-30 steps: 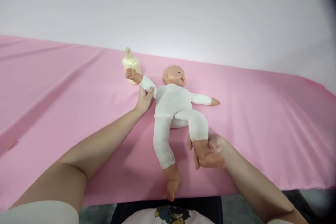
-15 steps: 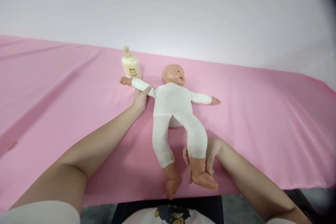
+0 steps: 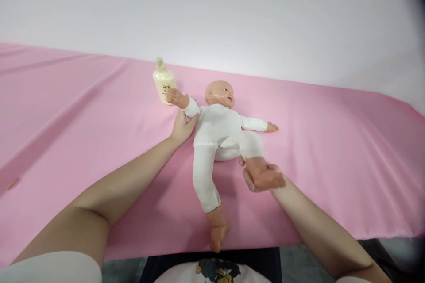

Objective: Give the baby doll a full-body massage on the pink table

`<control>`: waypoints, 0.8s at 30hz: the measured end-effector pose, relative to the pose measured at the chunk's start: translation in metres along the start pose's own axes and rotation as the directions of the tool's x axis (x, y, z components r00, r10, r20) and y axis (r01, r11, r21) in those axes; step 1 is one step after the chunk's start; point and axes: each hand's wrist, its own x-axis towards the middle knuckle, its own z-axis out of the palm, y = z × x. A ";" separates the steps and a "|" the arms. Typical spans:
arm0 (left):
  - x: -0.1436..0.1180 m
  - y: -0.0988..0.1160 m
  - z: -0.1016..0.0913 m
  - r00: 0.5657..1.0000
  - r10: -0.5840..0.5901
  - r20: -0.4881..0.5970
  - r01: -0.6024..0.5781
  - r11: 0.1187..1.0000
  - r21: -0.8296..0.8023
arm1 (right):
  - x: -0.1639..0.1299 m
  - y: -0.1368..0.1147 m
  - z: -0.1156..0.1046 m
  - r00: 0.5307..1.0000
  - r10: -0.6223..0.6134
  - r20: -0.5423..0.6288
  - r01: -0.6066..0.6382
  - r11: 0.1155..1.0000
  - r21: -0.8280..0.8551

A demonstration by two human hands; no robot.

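While doll (image 3: 217, 135) lies face up on pink sheet (image 3: 83, 115), near leg stretched toward table edge, foot (image 3: 217, 232) just over it. Right hand (image 3: 255, 181) clamped under other foot (image 3: 264, 176), knee bent up toward belly. Left hand (image 3: 182, 126) closed round upper arm, doll's arm raised. Bend looks midway; other leg flat, untouched. Farther off: cream bottle (image 3: 162, 80) upright, just behind doll's lifted hand, close enough to get knocked. White wall behind.
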 end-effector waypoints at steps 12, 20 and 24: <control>0.000 0.005 -0.005 0.804 0.408 0.433 -0.525 0.829 0.194 | 0.020 -0.011 0.024 0.744 0.021 -0.668 0.163 0.963 0.213; -0.001 0.009 -0.005 0.826 0.359 0.435 -0.477 0.856 0.198 | 0.020 -0.007 0.021 0.796 -0.060 -0.602 0.182 0.973 0.143; -0.002 0.010 -0.004 0.879 0.304 0.366 -0.381 0.911 0.157 | 0.014 -0.001 0.020 0.889 -0.119 -0.442 0.205 0.967 0.151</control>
